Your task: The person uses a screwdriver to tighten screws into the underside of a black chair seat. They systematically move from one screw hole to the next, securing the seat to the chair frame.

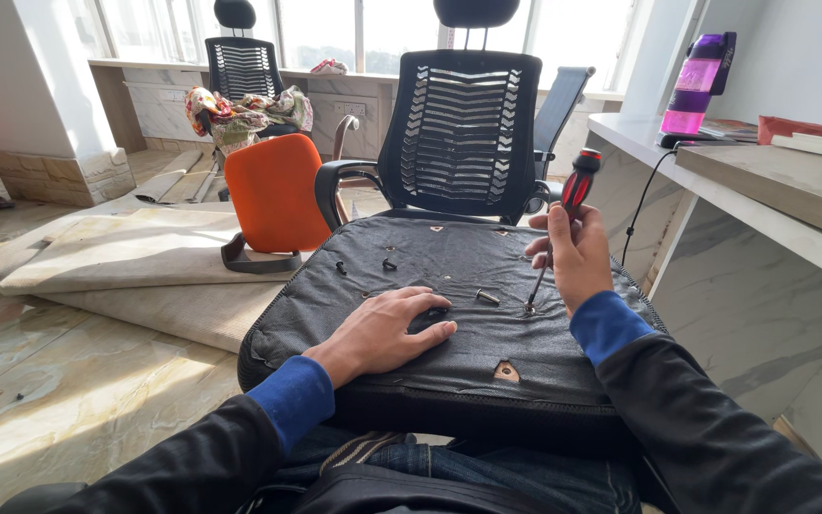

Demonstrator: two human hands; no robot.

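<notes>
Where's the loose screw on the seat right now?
In the head view, the loose screw lies on the black seat cushion, between the left hand and the screwdriver tip.

A: Light source? Exposure?
B: Strong daylight is admitted through the wide rear windows [363, 29], which are blown out to white.
A: Shadows, sharpness?
B: Sunlit patches are cast across the glossy marble floor [68, 381]; focus is held throughout, edges slightly stretched.

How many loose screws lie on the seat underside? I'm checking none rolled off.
3 loose screws: two dark ones, screw A and screw B, toward the far left; one silvery screw beside the screwdriver tip. The left hand may hide more.
</notes>
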